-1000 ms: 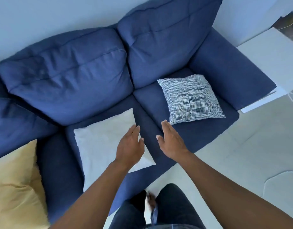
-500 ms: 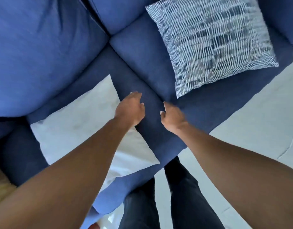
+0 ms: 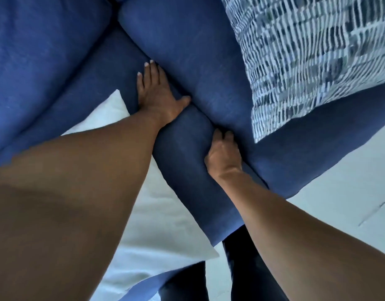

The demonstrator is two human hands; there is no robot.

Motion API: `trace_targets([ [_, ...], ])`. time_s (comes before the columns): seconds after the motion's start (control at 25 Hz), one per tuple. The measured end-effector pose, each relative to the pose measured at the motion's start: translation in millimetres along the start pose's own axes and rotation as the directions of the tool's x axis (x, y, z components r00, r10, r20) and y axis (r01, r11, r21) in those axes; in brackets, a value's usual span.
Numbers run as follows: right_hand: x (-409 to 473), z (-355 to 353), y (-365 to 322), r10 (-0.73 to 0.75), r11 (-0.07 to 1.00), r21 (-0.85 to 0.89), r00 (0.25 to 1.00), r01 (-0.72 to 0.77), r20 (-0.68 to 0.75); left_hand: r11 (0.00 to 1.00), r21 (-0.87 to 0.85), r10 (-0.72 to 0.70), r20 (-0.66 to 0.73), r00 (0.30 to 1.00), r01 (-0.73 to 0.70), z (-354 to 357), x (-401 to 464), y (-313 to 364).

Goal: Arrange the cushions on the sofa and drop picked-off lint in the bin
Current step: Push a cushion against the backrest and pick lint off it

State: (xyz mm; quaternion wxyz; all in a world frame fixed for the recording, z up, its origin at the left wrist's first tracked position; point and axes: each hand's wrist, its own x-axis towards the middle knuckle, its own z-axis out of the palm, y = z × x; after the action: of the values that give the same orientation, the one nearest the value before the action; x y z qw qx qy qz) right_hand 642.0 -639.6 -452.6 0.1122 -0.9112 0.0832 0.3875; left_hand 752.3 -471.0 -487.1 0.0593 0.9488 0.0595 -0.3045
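Two hands are down at the gap where the sofa's seat cushions meet; our left hand (image 3: pixel 159 94) lies flat with its fingers straight and close together along the edge of the left seat cushion (image 3: pixel 182 153), thumb spread toward the gap; our right hand (image 3: pixel 223 152) has its fingers curled down into the gap between that cushion and the right seat cushion (image 3: pixel 198 51), hooked over the left cushion's edge as far as we can tell, the fingertips hidden in the fold. The white cushion (image 3: pixel 161 231) lies flat on the left seat, partly under our left forearm; the patterned cushion (image 3: pixel 313 55) lies flat on the right seat, well apart from both hands. We judge the task barely begun; neither loose cushion stands against the back cushion (image 3: pixel 41 53), and both look still to be set up. We see no lint between any fingers, and no bin is in view; picking and dropping lint appears wholly left to do. Our guess is that we are checking or straightening the seat gap first.
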Motion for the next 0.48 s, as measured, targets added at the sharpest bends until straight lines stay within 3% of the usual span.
trace_targets([
  [0.08, 19, -12, -4, -0.003, 1.000, -0.024, 0.999, 0.005, 0.051, 1.000, -0.001, -0.005, -0.013, 1.000, 0.005, 5, 13, -1],
  [0.28, 58, -36, -4, -0.181, 0.914, -0.319, 0.956, 0.251, 0.231, 0.994, -0.108, -0.014, -0.084, 0.996, 0.005, 18, 26, -3],
  [0.48, 73, -30, -7, -0.263, 0.806, -0.471, 0.930, 0.358, 0.256, 0.992, -0.123, 0.003, -0.158, 0.987, -0.023, 28, 32, -3],
])
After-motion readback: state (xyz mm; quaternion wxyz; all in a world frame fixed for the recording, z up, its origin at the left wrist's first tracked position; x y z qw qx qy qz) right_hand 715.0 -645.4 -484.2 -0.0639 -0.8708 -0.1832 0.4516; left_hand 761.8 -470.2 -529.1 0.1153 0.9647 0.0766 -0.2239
